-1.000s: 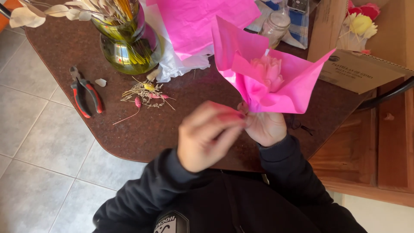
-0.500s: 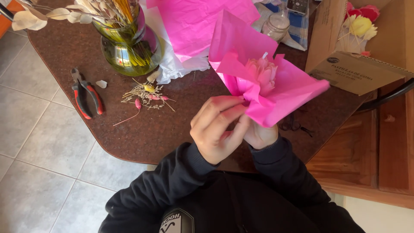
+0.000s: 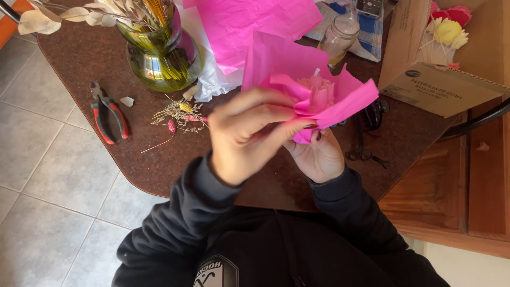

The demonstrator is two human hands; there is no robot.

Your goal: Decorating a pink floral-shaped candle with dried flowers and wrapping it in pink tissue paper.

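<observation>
Since half a second ago, pink paper point(image 3: 340, 101) is gathered tighter round the flower point(image 3: 320, 91). It is pinched above the table point(image 3: 175, 154) by left hand point(image 3: 249, 135); its base is gripped by right hand point(image 3: 319, 157). Wrapping is judged underway; firmer bunching is called for.

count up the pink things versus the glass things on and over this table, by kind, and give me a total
Pink tissue sheets: 2, one wrapped around the flower in both hands, one flat on the table
Pale pink flower: 1
Green glass vase: 1
Clear glass jar: 1
Total: 5

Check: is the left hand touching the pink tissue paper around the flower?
Touching. Head view: left hand fingertips press the pink tissue paper wrapped round the flower.
</observation>
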